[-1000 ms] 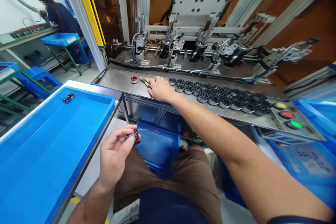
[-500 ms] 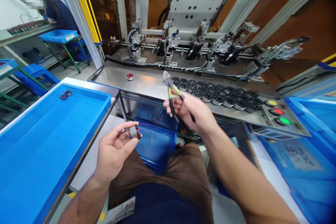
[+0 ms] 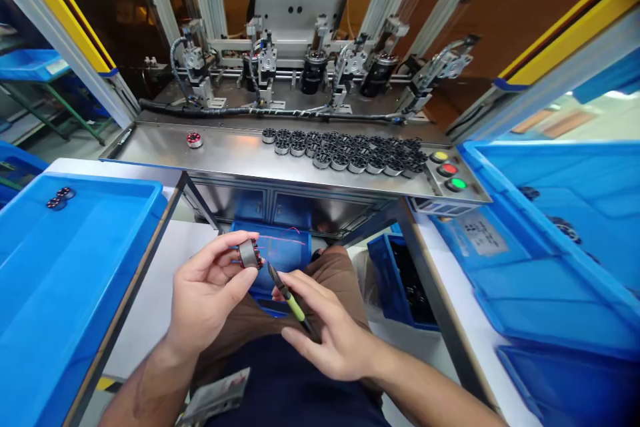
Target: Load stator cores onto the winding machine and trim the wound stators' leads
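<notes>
While the left hand (image 3: 210, 288) pinches a wound stator (image 3: 249, 254) above the lap bin (image 3: 296, 261) holding pink wire scraps, the right hand (image 3: 327, 330) grips yellow-handled cutters (image 3: 291, 301) beside it; the blue tray (image 3: 75, 280) holds two stators (image 3: 60, 198).

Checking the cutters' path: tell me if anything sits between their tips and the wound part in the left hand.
Nothing visible does. The cutters in the right hand point at the wound part pinched by the left hand; only open air lies between them.
</notes>
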Tool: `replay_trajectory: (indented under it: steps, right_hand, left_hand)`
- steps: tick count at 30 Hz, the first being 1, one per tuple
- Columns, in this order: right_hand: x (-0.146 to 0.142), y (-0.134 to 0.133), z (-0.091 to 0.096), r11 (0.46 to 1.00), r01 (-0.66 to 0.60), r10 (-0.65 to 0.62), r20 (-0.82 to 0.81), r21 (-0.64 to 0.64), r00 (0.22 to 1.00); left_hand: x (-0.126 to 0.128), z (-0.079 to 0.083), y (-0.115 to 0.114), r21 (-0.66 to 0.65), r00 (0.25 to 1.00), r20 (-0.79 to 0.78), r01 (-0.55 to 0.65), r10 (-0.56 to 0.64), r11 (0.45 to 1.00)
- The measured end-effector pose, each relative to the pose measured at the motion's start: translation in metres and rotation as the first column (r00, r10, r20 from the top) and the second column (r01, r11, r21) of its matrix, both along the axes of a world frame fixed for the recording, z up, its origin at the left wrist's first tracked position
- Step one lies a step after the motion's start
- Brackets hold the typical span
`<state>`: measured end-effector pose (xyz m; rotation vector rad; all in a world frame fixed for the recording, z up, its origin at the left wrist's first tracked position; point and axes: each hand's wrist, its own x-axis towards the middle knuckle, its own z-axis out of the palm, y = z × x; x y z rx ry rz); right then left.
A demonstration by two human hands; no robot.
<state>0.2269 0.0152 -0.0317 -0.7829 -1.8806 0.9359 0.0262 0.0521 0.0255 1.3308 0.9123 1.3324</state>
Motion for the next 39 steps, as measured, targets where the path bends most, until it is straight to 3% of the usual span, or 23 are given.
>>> replay_trajectory:
  steps: [9, 19, 24, 31, 39]
  right_hand:
    - [-0.009, 0.004, 0.000, 0.999, -0.048, 0.049, -0.078, 0.011, 0.996]
    - [-0.006, 0.002, -0.004, 0.999, 0.015, -0.012, -0.054, 0.043, 0.998]
    - [-0.007, 0.001, -0.002, 1.000, 0.016, -0.016, -0.053, 0.001, 0.998]
    - [-0.007, 0.002, -0.002, 0.999, -0.040, 0.042, -0.046, 0.035, 0.998]
    - [-0.008, 0.005, -0.001, 0.997, -0.056, 0.059, -0.053, 0.047, 0.997]
  left_hand:
    - [-0.003, 0.005, -0.008, -0.020, 0.997, -0.037, -0.073, 0.072, 0.997]
    - [-0.002, -0.002, -0.006, -0.023, 0.996, -0.042, -0.076, 0.075, 0.997]
    - [-0.008, -0.006, -0.007, 0.041, 0.999, -0.009, -0.049, 0.050, 0.998]
    - [-0.008, -0.004, -0.009, 0.174, 0.990, -0.077, -0.100, 0.115, 0.980]
    - [-0.008, -0.001, -0.012, 0.203, 0.980, -0.144, -0.106, 0.136, 0.974]
